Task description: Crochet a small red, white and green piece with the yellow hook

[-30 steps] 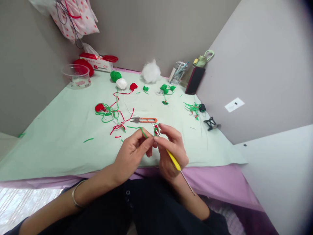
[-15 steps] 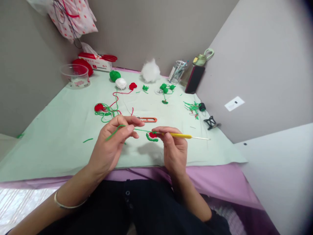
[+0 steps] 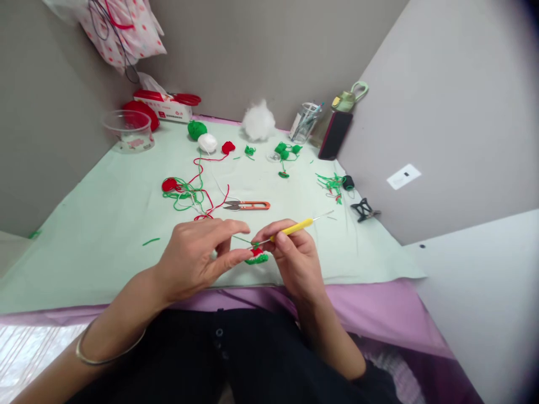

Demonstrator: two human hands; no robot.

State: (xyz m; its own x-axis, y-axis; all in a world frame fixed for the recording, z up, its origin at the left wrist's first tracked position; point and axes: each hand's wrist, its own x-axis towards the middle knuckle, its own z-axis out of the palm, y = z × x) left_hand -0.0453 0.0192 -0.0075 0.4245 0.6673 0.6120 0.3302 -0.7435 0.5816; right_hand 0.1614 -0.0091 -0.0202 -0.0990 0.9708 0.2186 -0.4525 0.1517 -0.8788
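Near the table's front edge, my right hand (image 3: 297, 255) is closed round a crochet hook (image 3: 298, 226) with a yellow handle. The hook's thin tip points left into a small crocheted piece (image 3: 256, 257), red in the middle with a white line and a green border. My left hand (image 3: 206, 252) is beside the piece's left side, thumb at it and index finger raised above. Green yarn (image 3: 241, 239) runs from the left fingers to the hook. Whether the left thumb pinches the piece is hard to see.
Orange-handled snips (image 3: 252, 206) lie just beyond my hands. Tangled yarn (image 3: 185, 193) is at the left, yarn balls (image 3: 207, 142) and white stuffing (image 3: 258, 121) farther back. A phone (image 3: 336, 136) leans on a bottle at the back right, near green scraps (image 3: 331, 184).
My left hand has moved right and down to the crocheted piece. The piece has come slightly lower, and the hook has tilted, its handle end now higher. More of the snips shows.
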